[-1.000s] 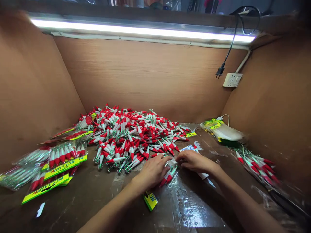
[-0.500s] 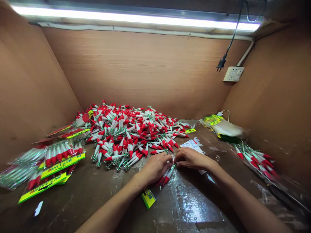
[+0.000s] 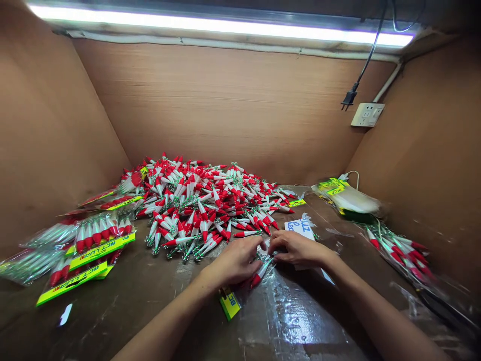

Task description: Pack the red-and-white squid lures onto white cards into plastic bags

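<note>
While the left hand [image 3: 240, 258] and the right hand [image 3: 295, 248] are close together over the brown surface [image 3: 143, 281], their fingers are bent and their tips nearly meet. I cannot tell how tightly either one pinches, because the tips are partly hidden.

Just below them, on the side toward the near edge, is a red and white lure [image 3: 259, 275]. By the left wrist, a yellow card [image 3: 230, 304] with blue letters pokes out.

A big heap of red and white lures [image 3: 203, 205] sits along the back edge, left of the middle. Along the left edge, clear packs [image 3: 101, 235] with yellow strips lie on top of each other. Just past the right hand is a white paper [image 3: 298, 228] with blue writing. Near the back right corner is a stack of clear bags [image 3: 353, 198], and more lures [image 3: 400, 253] lie in a bunch by the right edge.
</note>
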### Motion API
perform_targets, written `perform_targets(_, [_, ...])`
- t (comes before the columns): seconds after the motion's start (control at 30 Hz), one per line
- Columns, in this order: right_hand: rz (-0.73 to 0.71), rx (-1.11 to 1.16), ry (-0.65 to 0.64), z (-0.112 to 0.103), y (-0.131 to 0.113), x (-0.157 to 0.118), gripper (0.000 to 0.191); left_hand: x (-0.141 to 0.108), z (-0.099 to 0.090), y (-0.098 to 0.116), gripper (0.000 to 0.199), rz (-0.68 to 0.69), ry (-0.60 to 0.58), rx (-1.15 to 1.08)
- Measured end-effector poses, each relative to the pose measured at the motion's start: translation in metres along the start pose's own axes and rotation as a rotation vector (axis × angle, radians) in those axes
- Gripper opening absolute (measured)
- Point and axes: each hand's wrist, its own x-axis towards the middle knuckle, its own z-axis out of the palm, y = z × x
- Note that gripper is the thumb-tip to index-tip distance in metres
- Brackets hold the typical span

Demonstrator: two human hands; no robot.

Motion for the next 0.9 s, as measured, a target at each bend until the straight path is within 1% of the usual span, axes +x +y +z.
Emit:
perform_targets(0.1, [-0.010,0.012,-0.007,0.001,-0.001,0.000,0.018,-0.004,-0.005,0.001,0.032,-0.067,-0.034,-0.016])
perform_targets(0.17, [-0.018,0.018,-0.002,0.001,-0.001,0.000,0.018,-0.005,-0.007,0.003,0.035,-0.097,-0.043,0.026])
perform_targets(0.33, [-0.026,0.031,-0.008,0.000,-0.002,-0.001,0.016,-0.009,-0.008,0.011,0.053,-0.136,-0.072,0.131])
perform_targets(0.5, [-0.015,0.027,-0.014,0.000,-0.002,0.000,0.014,-0.014,-0.006,0.013,0.049,-0.192,-0.040,0.192])
perform_targets(0.57, [-0.011,0.021,-0.013,0.000,-0.002,0.000,0.013,-0.014,-0.006,0.009,0.046,-0.187,-0.047,0.168])
perform_targets(0.67, [-0.007,0.019,-0.006,0.002,-0.002,0.000,0.013,-0.015,-0.010,0.001,0.041,-0.180,-0.086,0.092])
perform_targets(0.77, [0.004,0.022,0.010,0.004,-0.001,0.001,0.012,-0.016,-0.013,-0.005,0.048,-0.157,-0.107,0.046])
perform_targets(0.83, [0.012,0.029,0.016,0.005,0.000,0.001,0.012,-0.016,-0.015,-0.005,0.053,-0.144,-0.113,0.033])
perform_targets(0.9, [0.011,0.057,0.004,0.005,0.002,0.002,0.014,-0.017,-0.015,-0.003,0.052,-0.144,-0.122,0.026])
